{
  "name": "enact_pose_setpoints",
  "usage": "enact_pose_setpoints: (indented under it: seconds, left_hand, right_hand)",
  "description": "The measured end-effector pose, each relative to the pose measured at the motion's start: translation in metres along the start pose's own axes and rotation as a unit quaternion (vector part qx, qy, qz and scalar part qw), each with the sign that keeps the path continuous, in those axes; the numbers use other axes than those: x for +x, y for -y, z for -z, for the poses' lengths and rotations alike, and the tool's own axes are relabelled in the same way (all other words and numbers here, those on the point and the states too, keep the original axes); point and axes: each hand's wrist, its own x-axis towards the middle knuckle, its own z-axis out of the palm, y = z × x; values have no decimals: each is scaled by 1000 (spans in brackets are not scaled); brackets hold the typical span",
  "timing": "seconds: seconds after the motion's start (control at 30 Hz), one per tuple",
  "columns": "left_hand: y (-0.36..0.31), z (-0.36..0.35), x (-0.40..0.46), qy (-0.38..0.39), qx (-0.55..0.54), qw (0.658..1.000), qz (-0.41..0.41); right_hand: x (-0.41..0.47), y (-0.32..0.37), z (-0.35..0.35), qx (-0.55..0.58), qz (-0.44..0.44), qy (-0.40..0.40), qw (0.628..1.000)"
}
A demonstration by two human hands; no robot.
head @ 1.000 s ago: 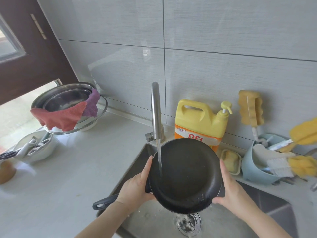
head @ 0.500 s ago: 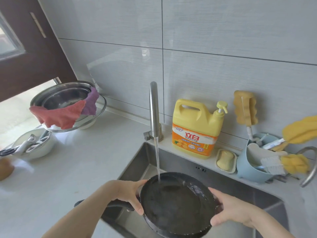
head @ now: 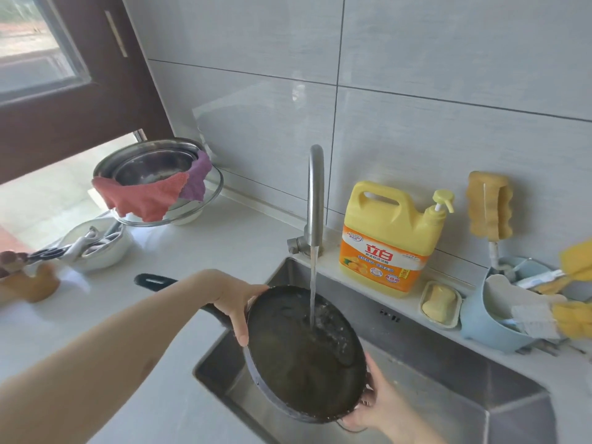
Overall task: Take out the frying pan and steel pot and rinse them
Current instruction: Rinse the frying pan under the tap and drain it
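Both hands grip the frying pan (head: 304,357) by its rim: left hand (head: 232,299) on the far-left edge, right hand (head: 378,408) apparently curled under the near-right. Water from the tap (head: 315,200) pools inside; the wet rim could slip into the sink (head: 448,373).

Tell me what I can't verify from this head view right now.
- Sink drain: hidden under the frying pan.
- Right hand fingers: behind the pan's rim.
- Steel pot inside: partly covered by cloths.
- Yellow brushes: blurred, cut off by the right edge.
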Motion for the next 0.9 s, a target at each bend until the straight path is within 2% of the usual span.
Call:
enact_pose_setpoints:
  seconds: [0.1,0.23,0.5,0.67,0.8,0.9]
  left_hand:
    - [3,11,1,-47,16,999,-2]
    - [9,12,3,-115,28,992,-51]
    - [-1,-31,27,-257,-3,957,-134]
    - [-29,-71,48,-334,-10,929,-161]
    - [-51,-99,53,-379,-70,898,-213]
    - [-60,-109,58,-417,-73,879,-217]
  right_hand:
    - [3,19,-7,49,23,-22,998]
    - [0,40,3,26,40,-63,997]
    - [-35,78,56,-123,120,-174,970]
    - [-65,79,94,-194,101,-202,955]
    - [-89,78,114,-234,93,-220,942]
    - [-103,72,125,-264,87,-256,926]
